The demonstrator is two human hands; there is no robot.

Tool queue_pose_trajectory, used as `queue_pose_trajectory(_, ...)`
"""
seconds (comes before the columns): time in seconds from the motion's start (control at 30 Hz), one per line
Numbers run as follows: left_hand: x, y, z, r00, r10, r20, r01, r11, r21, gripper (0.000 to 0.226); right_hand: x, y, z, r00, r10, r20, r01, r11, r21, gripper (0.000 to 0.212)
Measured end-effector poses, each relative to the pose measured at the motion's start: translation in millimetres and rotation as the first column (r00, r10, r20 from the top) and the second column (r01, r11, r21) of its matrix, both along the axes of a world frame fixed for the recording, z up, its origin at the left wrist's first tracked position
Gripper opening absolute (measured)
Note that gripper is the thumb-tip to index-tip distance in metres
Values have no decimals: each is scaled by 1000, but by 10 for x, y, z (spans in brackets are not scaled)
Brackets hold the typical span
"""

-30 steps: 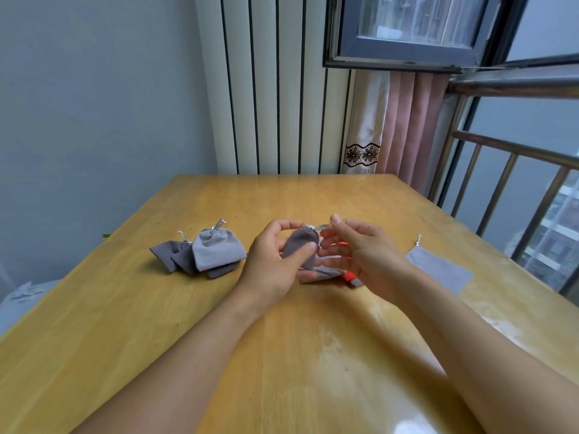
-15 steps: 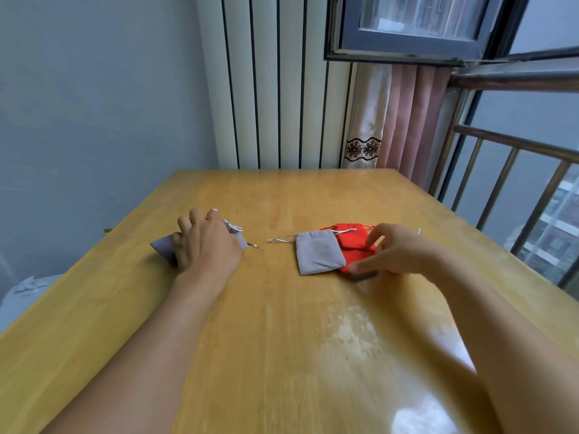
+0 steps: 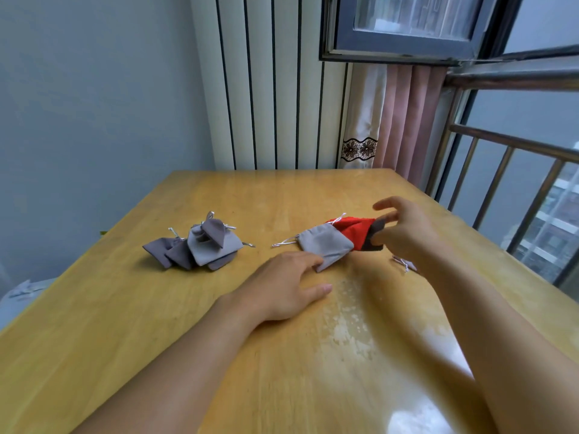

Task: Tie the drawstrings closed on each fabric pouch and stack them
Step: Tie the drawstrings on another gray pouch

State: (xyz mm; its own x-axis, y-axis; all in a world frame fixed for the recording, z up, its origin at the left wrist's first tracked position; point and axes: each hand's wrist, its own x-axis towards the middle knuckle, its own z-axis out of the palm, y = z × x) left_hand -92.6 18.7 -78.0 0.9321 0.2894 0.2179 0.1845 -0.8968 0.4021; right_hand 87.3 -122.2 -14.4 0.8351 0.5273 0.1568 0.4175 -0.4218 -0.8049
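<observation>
While the person's left hand [image 3: 286,285] lies flat just below the middle of the frame, its fingers are straight and relaxed, and the fingertips touch the near corner of a flat light grey fabric pouch [image 3: 326,245] on the yellow wooden table [image 3: 282,355]. That pouch lies slightly right of centre, its white drawstring [image 3: 283,243] trailing loose to the left across the wood. Overlapping its far right edge is a bright red fabric pouch [image 3: 352,228], also flat, with a white cord showing at its upper left corner. At the right end of the red pouch sits a dark grey-brown fabric pouch [image 3: 374,238], and the right hand [image 3: 404,233] pinches it between thumb and curled fingers, with the index finger raised above. Just below that wrist a short white cord end [image 3: 404,263] lies on the table; what it belongs to is hidden by the forearm.

Left of centre, well apart from both hands, a heap of cinched grey fabric pouches [image 3: 200,245] rests on the table: darker grey ones low at the left, a lighter grey one in front, another dark one on top, with knotted white cords sticking up.

Along the top of the frame stand a white ribbed radiator [image 3: 269,89], a pink curtain [image 3: 404,120] and a metal railing [image 3: 513,183] at the right.
</observation>
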Motion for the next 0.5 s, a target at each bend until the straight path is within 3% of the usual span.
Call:
queue_pose_trajectory(0.1, 32, -35, -5, 993, -56, -106, 59, 998, 28, 61, -21, -67, 134, 993, -104, 52, 91, 973, 210, 46)
queue_pose_trajectory(0.17, 39, -51, -11, 986, -69, -150, 74, 997, 33, 62, -58, -81, 172, 989, -144, 37, 115, 898, 425, 39)
queue_pose_trajectory(0.23, 46, -70, 6, 995, -59, -84, 58, 998, -13, 61, -76, -70, 176, 988, -150, 23, 111, 817, 566, 38)
queue_pose_trajectory(0.3, 61, -102, 79, 994, 40, 103, -15, 973, -229, 57, -92, -30, 157, 996, -12, -88, 68, 745, 664, 37)
queue_pose_trajectory(0.33, 65, -115, 126, 977, 103, 186, -15, 904, -427, 55, -126, 6, 135, 977, 131, -171, 32, 698, 715, 36)
queue_pose_trajectory(0.4, 59, -159, 229, 944, 170, 285, 132, 596, -792, 52, -215, 98, 44, 889, 368, -274, -24, 634, 773, 34)
queue_pose_trajectory(0.47, 59, -177, 268, 912, 230, 339, 257, 324, -911, 46, -321, 197, -87, 854, 431, -291, -85, 667, 740, 36)
queue_pose_trajectory(0.5, 54, -180, 276, 887, 279, 369, 290, 285, -914, 37, -368, 229, -145, 854, 432, -289, -117, 701, 703, 39)
